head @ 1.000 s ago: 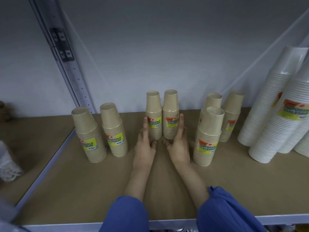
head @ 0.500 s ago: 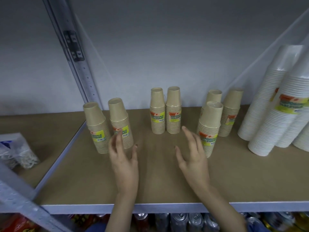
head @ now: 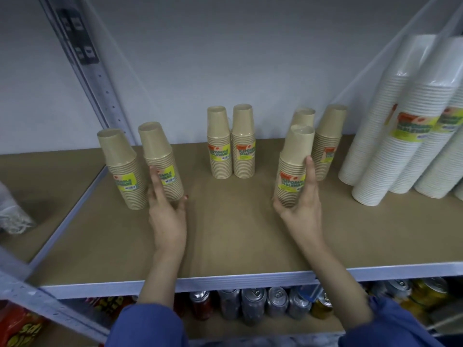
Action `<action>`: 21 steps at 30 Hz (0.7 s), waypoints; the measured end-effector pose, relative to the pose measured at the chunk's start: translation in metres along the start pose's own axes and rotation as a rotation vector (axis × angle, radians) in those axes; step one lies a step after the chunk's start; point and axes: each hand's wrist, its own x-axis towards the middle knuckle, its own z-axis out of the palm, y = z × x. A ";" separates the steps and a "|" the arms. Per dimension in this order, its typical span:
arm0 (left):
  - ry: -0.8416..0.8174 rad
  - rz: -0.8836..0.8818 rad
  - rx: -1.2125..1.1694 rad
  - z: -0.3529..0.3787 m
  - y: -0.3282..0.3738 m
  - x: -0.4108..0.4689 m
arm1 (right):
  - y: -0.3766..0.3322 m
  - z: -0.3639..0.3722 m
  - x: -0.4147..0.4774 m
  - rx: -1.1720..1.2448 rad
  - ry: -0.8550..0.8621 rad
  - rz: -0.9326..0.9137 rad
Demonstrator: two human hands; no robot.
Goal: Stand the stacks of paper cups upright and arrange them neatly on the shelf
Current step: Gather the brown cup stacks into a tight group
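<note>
Head view, hands [head: 168, 211] on cup stacks [head: 162, 161] (upright)

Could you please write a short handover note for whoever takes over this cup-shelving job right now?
Left hand: wrapped round the base of the inner stack of the left pair.
Right hand: gripping the front stack of the right group.
Stacks: seven brown stacks upright on the shelf: left pair, centre pair near the back, three on the right. Tall white stacks lean at far right.
Done: all brown stacks are standing; the centre pair is tidy.
Left: probably lining up the left pair and the right front stack with the centre pair.
</note>
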 end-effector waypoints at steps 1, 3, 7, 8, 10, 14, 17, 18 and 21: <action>-0.001 0.000 0.001 0.001 0.000 0.001 | 0.001 -0.001 0.000 0.002 -0.013 0.008; -0.002 0.001 -0.002 0.003 0.001 0.003 | 0.001 -0.001 0.000 -0.003 -0.022 0.023; 0.007 -0.004 0.016 0.004 0.002 0.006 | 0.002 -0.002 -0.001 -0.012 -0.008 0.038; 0.011 0.004 0.020 0.005 0.001 0.007 | 0.002 -0.002 -0.001 -0.014 -0.010 0.035; 0.009 0.016 0.026 0.006 -0.001 0.010 | 0.002 -0.003 -0.002 -0.015 -0.026 0.036; 0.012 0.019 0.030 0.007 -0.002 0.018 | 0.003 -0.004 -0.004 -0.026 -0.056 0.040; 0.018 0.021 0.035 0.006 -0.001 0.022 | 0.001 -0.003 -0.004 -0.031 -0.073 0.047; 0.012 0.020 0.039 0.006 0.000 0.022 | 0.000 -0.002 -0.003 -0.031 -0.088 0.051; -0.025 0.048 0.054 0.008 0.006 0.017 | -0.006 0.006 -0.002 -0.020 -0.145 0.032</action>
